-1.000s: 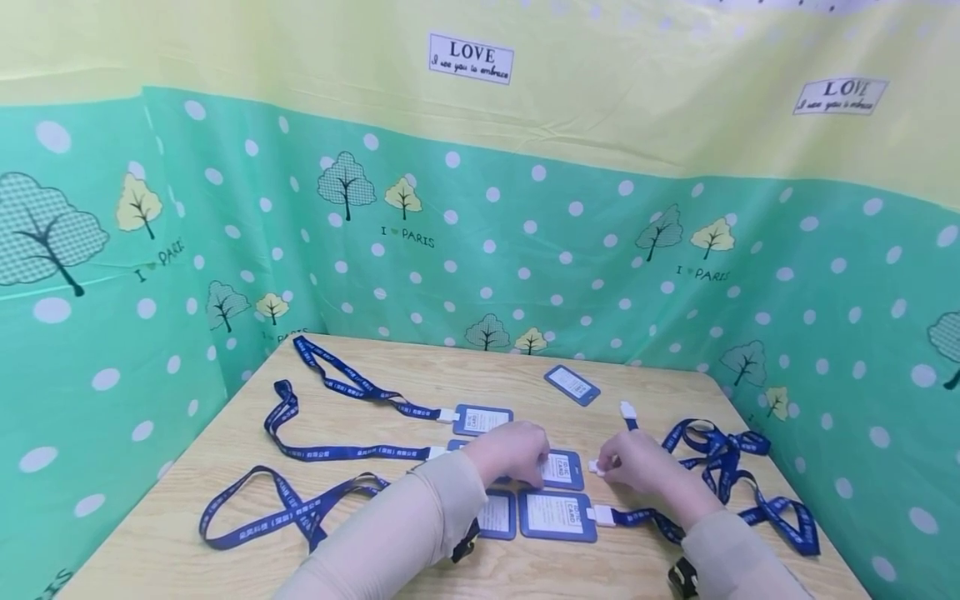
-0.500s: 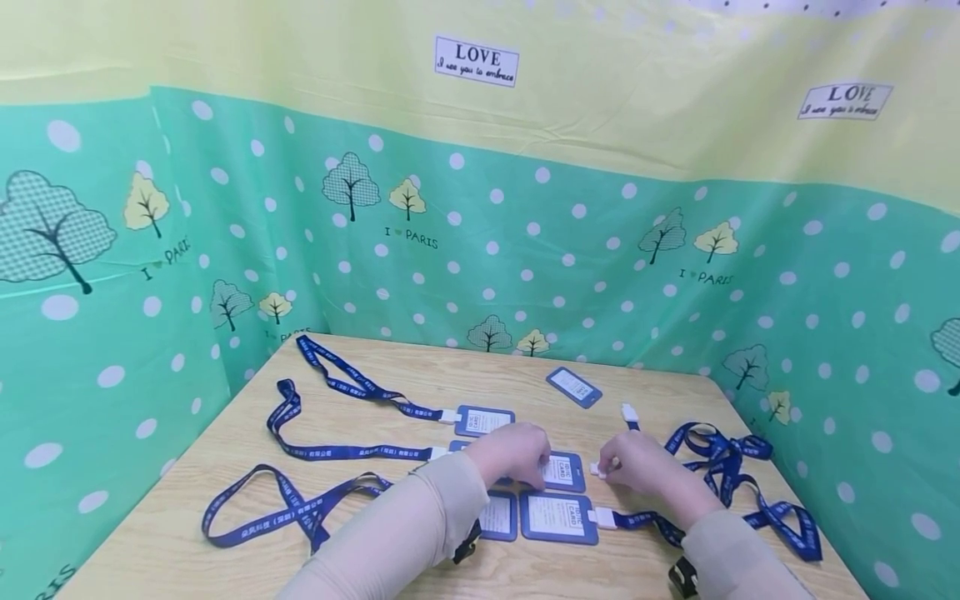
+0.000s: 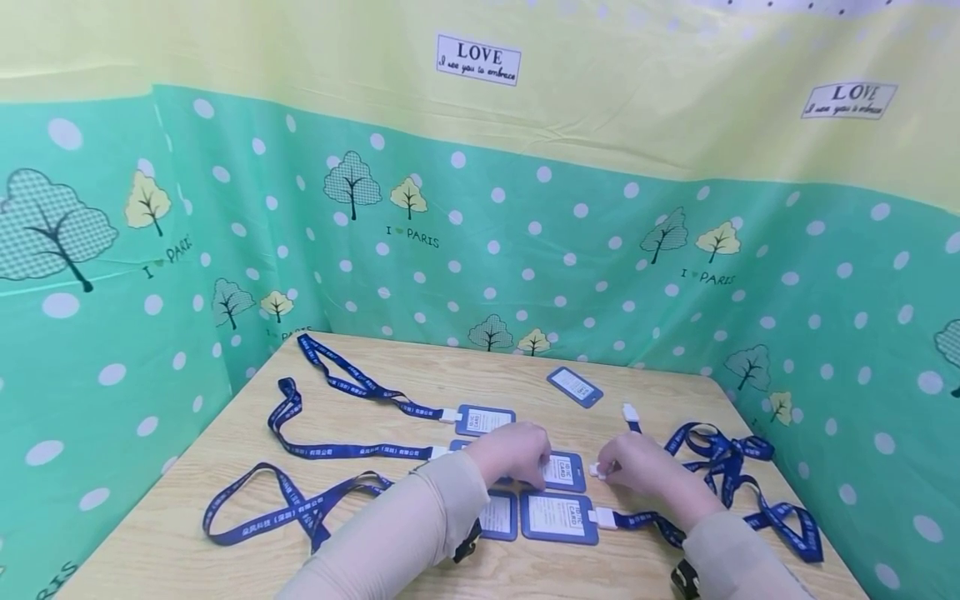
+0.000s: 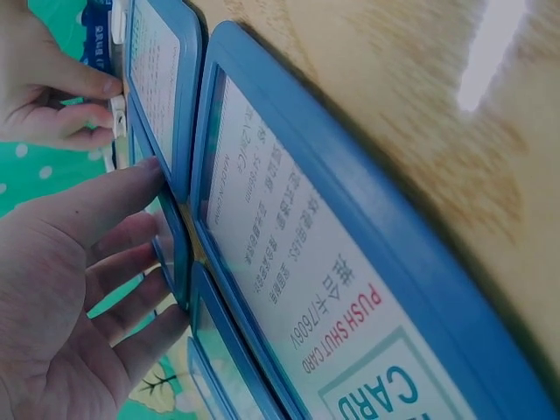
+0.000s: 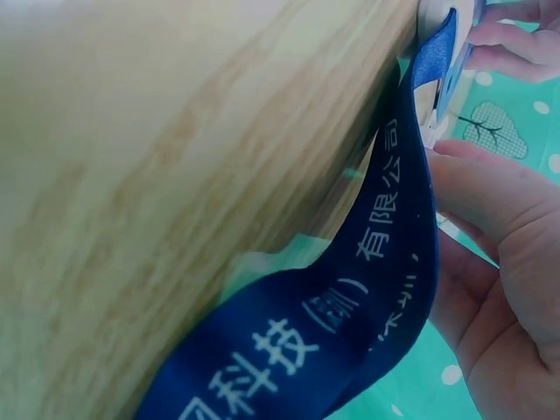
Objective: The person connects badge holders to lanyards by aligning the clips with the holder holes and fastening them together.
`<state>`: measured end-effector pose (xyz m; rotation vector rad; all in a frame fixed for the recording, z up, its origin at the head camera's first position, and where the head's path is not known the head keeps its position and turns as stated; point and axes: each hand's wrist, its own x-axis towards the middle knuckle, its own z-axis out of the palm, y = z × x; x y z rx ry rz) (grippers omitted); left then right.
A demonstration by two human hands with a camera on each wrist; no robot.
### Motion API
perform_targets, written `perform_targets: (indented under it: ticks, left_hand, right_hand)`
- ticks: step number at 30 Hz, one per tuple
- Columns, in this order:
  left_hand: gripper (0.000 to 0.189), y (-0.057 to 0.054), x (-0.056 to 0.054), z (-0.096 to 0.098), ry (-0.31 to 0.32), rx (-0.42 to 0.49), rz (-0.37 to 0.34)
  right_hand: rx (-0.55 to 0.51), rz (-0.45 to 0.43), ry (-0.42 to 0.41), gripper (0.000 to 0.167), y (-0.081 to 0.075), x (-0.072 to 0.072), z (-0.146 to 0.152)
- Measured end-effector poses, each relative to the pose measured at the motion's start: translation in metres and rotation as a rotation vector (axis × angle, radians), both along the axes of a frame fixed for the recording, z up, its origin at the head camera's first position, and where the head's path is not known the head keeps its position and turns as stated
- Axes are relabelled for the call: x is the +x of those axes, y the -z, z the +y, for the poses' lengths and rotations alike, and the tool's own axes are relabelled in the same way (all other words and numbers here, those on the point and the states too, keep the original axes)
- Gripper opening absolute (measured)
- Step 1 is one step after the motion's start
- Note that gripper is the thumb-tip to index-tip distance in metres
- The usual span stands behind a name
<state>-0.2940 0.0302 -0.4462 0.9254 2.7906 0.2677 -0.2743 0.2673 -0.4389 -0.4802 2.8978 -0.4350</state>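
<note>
My left hand (image 3: 513,454) reaches over the middle row of badge holders. Its thumb and fingers hold the edges of a blue badge holder (image 3: 564,472) on the right of that row. To its right, my right hand (image 3: 633,467) pinches the white clip (image 3: 597,471) of a blue lanyard close to that holder's slotted end. Whether clip and holder touch is too small to tell. In the left wrist view, the left hand (image 4: 79,289) has thumb and fingers spread around the holder. A dark blue strap (image 5: 385,236) partly covers the right wrist view, beside the right hand (image 5: 507,254).
In front lies another badge holder (image 3: 558,517) with its lanyard clip attached. Several lanyards (image 3: 360,452) stretch left across the wooden table (image 3: 420,358). Tangled straps (image 3: 723,458) lie at right, near a loose white clip (image 3: 630,412). A lone badge holder (image 3: 574,387) lies at the back.
The view has shifted slightly. Both hands keep their places at the badge holder and the clip, with no clear movement of the objects.
</note>
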Motion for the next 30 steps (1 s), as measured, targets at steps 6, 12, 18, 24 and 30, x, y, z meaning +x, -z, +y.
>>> perform_targets:
  ticks: [6, 12, 18, 24, 30]
  left_hand:
    - [0.037, 0.0024, -0.0009, 0.0005, -0.003, -0.003, 0.004]
    - [0.037, 0.0058, -0.0029, 0.0011, -0.005, -0.004, 0.012]
    - [0.037, 0.0061, -0.0027, 0.0012, -0.005, 0.001, 0.001]
    - [0.036, 0.0042, -0.0026, 0.0007, -0.002, 0.003, 0.011]
    - [0.037, 0.0044, -0.0035, 0.0002, -0.007, -0.001, 0.005]
  right_hand:
    - [-0.01, 0.001, -0.069, 0.021, 0.002, -0.0015, -0.0016]
    - [0.0, 0.001, -0.076, 0.02, 0.003, -0.002, -0.0037]
    - [0.009, -0.011, -0.062, 0.02, 0.0036, -0.0028, -0.0045]
    - [0.033, 0.006, -0.078, 0.02, -0.0005, -0.0029, -0.0049]
    - [0.052, -0.003, -0.065, 0.02, -0.0039, -0.0019, -0.0049]
